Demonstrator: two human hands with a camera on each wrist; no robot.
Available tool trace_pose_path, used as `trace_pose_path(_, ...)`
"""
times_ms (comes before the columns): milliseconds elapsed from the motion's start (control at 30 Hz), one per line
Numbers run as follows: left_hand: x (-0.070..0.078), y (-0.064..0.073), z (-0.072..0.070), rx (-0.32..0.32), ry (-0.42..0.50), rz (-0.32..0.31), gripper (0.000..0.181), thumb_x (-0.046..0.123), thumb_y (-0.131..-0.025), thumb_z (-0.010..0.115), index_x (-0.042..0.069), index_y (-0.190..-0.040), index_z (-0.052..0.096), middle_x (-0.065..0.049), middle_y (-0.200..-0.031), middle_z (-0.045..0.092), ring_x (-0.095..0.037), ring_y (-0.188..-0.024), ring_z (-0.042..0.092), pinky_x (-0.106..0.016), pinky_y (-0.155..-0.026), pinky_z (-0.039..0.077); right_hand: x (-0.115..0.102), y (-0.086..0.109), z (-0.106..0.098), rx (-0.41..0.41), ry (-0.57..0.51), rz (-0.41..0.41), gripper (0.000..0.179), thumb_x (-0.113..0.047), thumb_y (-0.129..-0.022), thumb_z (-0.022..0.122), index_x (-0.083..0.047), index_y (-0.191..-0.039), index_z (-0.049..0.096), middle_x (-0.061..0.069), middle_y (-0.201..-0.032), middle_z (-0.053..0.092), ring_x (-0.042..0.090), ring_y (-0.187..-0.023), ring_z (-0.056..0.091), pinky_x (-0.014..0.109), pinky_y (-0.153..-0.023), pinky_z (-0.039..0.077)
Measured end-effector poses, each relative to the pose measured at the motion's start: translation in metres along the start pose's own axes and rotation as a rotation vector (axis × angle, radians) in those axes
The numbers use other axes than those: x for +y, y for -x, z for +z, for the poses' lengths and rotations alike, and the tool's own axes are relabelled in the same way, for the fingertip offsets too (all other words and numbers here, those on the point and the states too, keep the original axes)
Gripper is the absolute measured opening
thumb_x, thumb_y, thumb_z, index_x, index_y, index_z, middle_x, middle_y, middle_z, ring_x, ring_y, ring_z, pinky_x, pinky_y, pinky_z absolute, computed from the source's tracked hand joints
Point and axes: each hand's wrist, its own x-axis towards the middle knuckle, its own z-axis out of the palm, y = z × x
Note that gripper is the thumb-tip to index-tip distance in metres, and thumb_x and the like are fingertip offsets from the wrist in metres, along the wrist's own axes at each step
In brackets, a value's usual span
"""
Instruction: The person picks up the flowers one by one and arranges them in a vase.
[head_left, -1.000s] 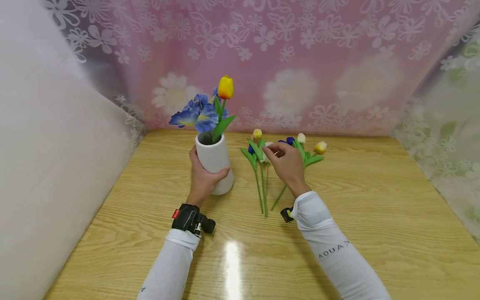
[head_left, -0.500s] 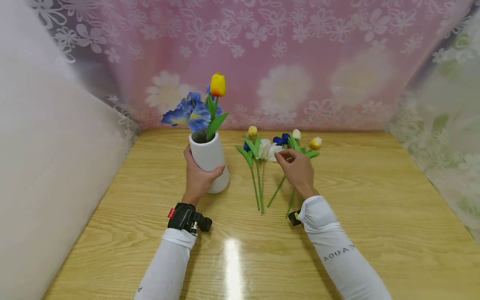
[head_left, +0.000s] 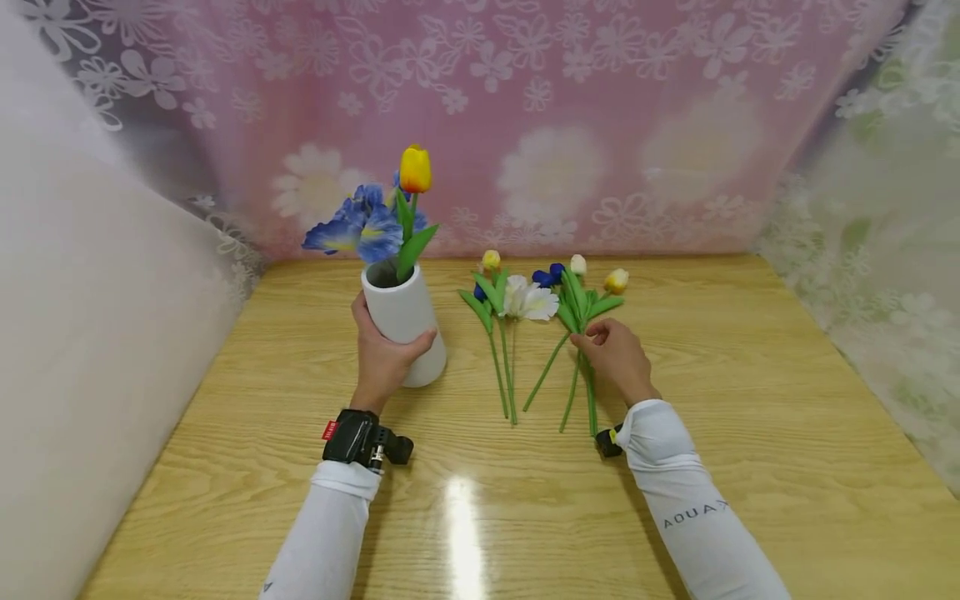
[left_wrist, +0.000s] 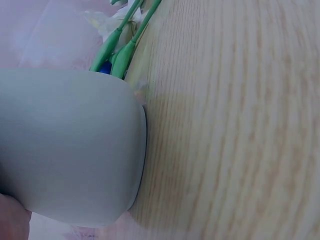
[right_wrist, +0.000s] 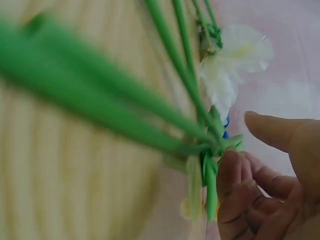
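In the head view my left hand (head_left: 384, 360) grips the white vase (head_left: 401, 312), thumb across its front. From the vase rise blue irises (head_left: 360, 227) and a yellow-orange tulip (head_left: 416, 170) with green leaves. The left wrist view shows the vase's lower wall (left_wrist: 75, 145) close up, its base on the wood. My right hand (head_left: 618, 358) is at the stems of the right flower bunch (head_left: 581, 312). In the right wrist view the thumb (right_wrist: 275, 131) stands apart from the bent fingers (right_wrist: 231, 172), whose tips are at the green stems (right_wrist: 185, 145).
A left bunch lies between vase and right hand: a white flower (head_left: 528, 300), a small yellow tulip (head_left: 491, 260) and dark blue blooms. The right bunch has a cream tulip (head_left: 578, 266) and a yellow-white tulip (head_left: 617, 281). Behind the wooden table (head_left: 300, 517) hangs a pink curtain (head_left: 465, 125).
My right hand has moved from over the white flower, right and down to the right bunch's stems. The left hand keeps its grip on the vase; the whole view has shifted slightly.
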Motion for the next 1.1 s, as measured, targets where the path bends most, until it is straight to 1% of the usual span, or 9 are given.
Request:
trace_pose_path(100,0.0,0.0,0.0,0.0,0.004,-0.002,0.096,0.001,-0.072,0.08,0.008,-0.145,0.017,-0.016,-0.129,0.042,-0.029,-0.109,0.048,-0.048,-0.089,0.04,0.005,0.0,-0.002,-0.05,0.021,0.035,0.042,-0.041,-0.093,0.061,-0.003,-0.112,0.061,0.013,-0.102,0.061,0.025,-0.082,0.057,0.037,-0.065,0.045)
trace_pose_path(200,-0.001,0.0,-0.001,0.0,0.002,0.001,0.096,0.001,-0.072,0.08,0.008,-0.144,0.017,-0.016,-0.129,0.043,-0.029,-0.109,0.048,-0.048,-0.089,0.04,0.009,0.0,-0.002,-0.089,0.049,0.038,0.039,-0.037,-0.094,0.06,-0.002,-0.108,0.065,0.012,-0.098,0.064,0.024,-0.08,0.058,0.037,-0.066,0.045)
trace_pose_path(333,-0.002,0.001,-0.001,-0.003,0.001,0.0,0.095,0.002,-0.072,0.08,0.008,-0.144,0.017,-0.016,-0.128,0.043,-0.03,-0.109,0.048,-0.049,-0.089,0.04,0.014,-0.001,-0.002,-0.111,0.059,0.025,0.036,-0.034,-0.094,0.06,-0.001,-0.106,0.069,0.009,-0.088,0.067,0.021,-0.075,0.059,0.036,-0.066,0.046)
trace_pose_path(500,-0.002,0.0,-0.001,-0.008,-0.004,0.008,0.096,0.003,-0.073,0.08,0.009,-0.145,0.017,-0.016,-0.129,0.042,-0.03,-0.109,0.048,-0.048,-0.089,0.04,0.019,-0.002,-0.001,-0.107,0.018,0.018,0.038,-0.033,-0.094,0.06,0.002,-0.106,0.069,0.008,-0.083,0.068,0.019,-0.072,0.06,0.037,-0.068,0.047)
trace_pose_path(667,-0.002,0.0,-0.001,-0.004,0.002,0.025,0.095,0.001,-0.073,0.079,0.009,-0.144,0.018,-0.016,-0.128,0.043,-0.031,-0.11,0.048,-0.05,-0.089,0.04,0.02,-0.003,-0.001,-0.082,-0.002,0.006,0.036,-0.032,-0.093,0.062,0.001,-0.109,0.064,0.01,-0.087,0.066,0.019,-0.071,0.06,0.035,-0.066,0.046)
trace_pose_path(767,-0.002,-0.001,-0.001,-0.001,-0.001,0.027,0.095,0.001,-0.072,0.079,0.009,-0.144,0.018,-0.016,-0.128,0.043,-0.031,-0.11,0.048,-0.05,-0.089,0.04,0.018,-0.003,-0.001,-0.076,0.009,-0.008,0.033,-0.029,-0.092,0.063,0.0,-0.108,0.061,0.012,-0.091,0.064,0.019,-0.072,0.059,0.034,-0.065,0.045)
trace_pose_path(867,-0.003,0.0,-0.001,-0.001,0.002,0.023,0.095,0.002,-0.072,0.08,0.008,-0.144,0.018,-0.016,-0.129,0.043,-0.03,-0.109,0.048,-0.049,-0.089,0.04,0.014,-0.004,-0.003,-0.092,0.031,-0.014,0.03,-0.026,-0.092,0.063,-0.001,-0.107,0.061,0.012,-0.093,0.064,0.02,-0.073,0.059,0.034,-0.064,0.045)
trace_pose_path(1000,-0.001,0.0,-0.001,-0.012,0.004,0.011,0.095,0.003,-0.073,0.079,0.009,-0.145,0.017,-0.016,-0.13,0.042,-0.029,-0.109,0.048,-0.048,-0.089,0.04,0.01,-0.006,-0.004,-0.114,0.071,-0.001,0.03,-0.026,-0.092,0.061,0.0,-0.105,0.065,0.012,-0.091,0.066,0.022,-0.074,0.06,0.035,-0.064,0.046)
trace_pose_path(1100,-0.001,0.0,-0.001,-0.016,0.004,0.008,0.095,0.003,-0.074,0.079,0.009,-0.145,0.016,-0.017,-0.13,0.041,-0.029,-0.11,0.048,-0.048,-0.089,0.04,0.01,-0.009,-0.005,-0.119,0.086,0.004,0.03,-0.026,-0.091,0.061,0.001,-0.103,0.068,0.01,-0.086,0.067,0.022,-0.074,0.059,0.035,-0.064,0.046)
